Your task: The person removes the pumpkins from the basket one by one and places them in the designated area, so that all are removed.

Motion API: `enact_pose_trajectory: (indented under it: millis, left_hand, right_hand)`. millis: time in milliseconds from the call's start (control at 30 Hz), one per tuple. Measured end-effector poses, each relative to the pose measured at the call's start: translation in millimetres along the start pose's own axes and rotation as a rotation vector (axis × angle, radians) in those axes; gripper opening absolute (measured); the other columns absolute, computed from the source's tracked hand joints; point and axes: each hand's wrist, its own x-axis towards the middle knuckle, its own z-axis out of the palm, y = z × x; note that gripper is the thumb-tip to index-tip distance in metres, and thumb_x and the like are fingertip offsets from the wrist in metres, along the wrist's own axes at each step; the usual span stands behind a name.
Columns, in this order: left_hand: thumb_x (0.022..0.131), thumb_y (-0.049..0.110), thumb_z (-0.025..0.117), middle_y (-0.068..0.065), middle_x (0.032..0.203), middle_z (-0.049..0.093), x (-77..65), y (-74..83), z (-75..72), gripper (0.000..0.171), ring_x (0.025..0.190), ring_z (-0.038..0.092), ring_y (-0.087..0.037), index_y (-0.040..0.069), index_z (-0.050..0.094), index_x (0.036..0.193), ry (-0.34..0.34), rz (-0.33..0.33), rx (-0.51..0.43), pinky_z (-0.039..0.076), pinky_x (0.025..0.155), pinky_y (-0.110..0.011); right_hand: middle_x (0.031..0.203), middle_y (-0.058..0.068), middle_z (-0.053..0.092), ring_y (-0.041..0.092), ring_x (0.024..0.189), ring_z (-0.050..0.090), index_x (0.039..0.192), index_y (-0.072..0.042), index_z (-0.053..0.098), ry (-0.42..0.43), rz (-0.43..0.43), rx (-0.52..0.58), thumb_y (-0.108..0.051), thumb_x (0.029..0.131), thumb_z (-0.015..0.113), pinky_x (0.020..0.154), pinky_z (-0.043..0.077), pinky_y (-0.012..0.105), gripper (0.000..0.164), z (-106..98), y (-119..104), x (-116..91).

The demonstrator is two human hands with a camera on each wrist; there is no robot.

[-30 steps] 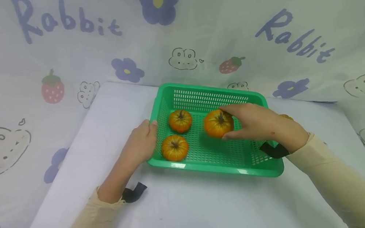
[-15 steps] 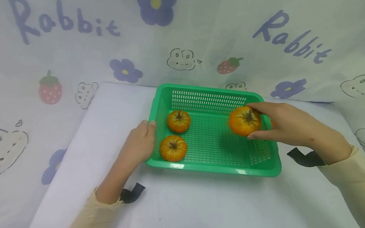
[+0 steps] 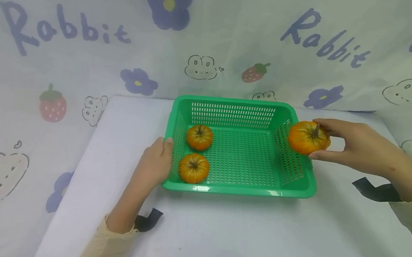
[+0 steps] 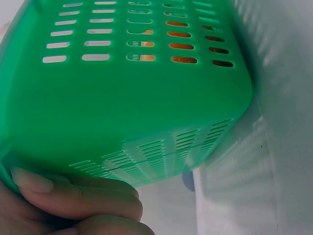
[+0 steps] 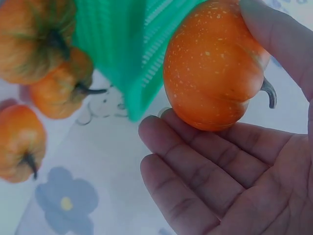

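Observation:
A green plastic basket [image 3: 241,189] stands on the white table with two small orange pumpkins at its left end, one [image 3: 200,137] behind the other [image 3: 193,168]. My left hand [image 3: 157,161] grips the basket's left rim; in the left wrist view its curled fingers [image 4: 78,198] lie under the rim. Over the basket's right rim, my right hand [image 3: 356,143] holds another pumpkin [image 3: 308,137] between thumb and fingers. In the right wrist view this pumpkin [image 5: 215,68] is gripped with its stem toward the palm.
Beside the basket wall in the right wrist view are three more pumpkins: a large one [image 5: 34,39], a middle one [image 5: 63,85] and a lower one [image 5: 19,144]. A patterned cloth [image 3: 237,26] hangs behind the white table [image 3: 220,234].
My right hand has carried its pumpkin rightward from over the basket's middle to its right rim. My left hand has kept its grip on the left rim.

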Motion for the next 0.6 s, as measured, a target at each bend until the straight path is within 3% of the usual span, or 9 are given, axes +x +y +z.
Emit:
enact_pose_trajectory:
  millis: [333, 600]
  left_hand:
    - [0.115, 0.043, 0.021, -0.012, 0.08, 0.046, -0.3, 1.2, -0.8, 0.046, 0.071, 0.05, -0.027, 0.005, 0.047, 0.106, 0.004, 0.006, 0.02, 0.045, 0.061, -0.038]
    - [0.114, 0.044, 0.021, -0.012, 0.079, 0.047, -0.9, 0.5, -0.7, 0.047, 0.068, 0.05, -0.026, 0.006, 0.046, 0.106, 0.002, 0.009, 0.014, 0.045, 0.059, -0.038]
  right_hand:
    - [0.135, 0.028, 0.063, 0.057, 0.116, 0.062, 0.15, -0.003, 0.049, 0.031, 0.059, -0.014, -0.041, 0.086, 0.088, 0.087, 0.048, 0.073, 0.085, 8, 30, -22]
    - [0.139, 0.035, 0.057, 0.06, 0.122, 0.055, 0.151, 0.0, 0.043, -0.016, 0.185, 0.019, -0.046, 0.088, 0.085, 0.091, 0.043, 0.077, 0.088, 18, 48, -30]
